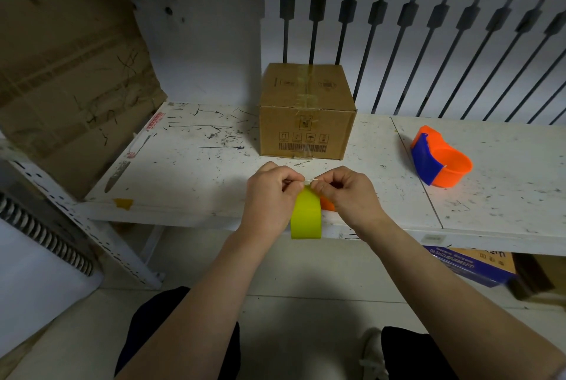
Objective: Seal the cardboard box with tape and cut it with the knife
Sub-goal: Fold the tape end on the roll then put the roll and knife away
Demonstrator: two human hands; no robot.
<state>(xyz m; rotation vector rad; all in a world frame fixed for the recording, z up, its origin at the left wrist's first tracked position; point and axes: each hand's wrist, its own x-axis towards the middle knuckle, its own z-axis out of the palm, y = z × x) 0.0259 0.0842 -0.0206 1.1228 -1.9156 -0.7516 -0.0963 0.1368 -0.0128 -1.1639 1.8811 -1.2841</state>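
A closed cardboard box [306, 113] stands on the white table [190, 165], with clear tape over its top seam and down its front. Near the table's front edge my left hand [272, 195] and my right hand [346, 192] pinch the top edge of a yellow-green strip of tape [306, 214] that hangs down between them. A small orange thing [327, 205] shows under my right hand; I cannot tell what it is. An orange and blue tape dispenser [438, 160] lies on the table to the right. No knife is visible.
A large flattened cardboard sheet [70, 79] leans at the left. Black metal bars [428, 27] run behind the table. A blue printed box [471, 263] sits under the table on the right. My knees are at the bottom.
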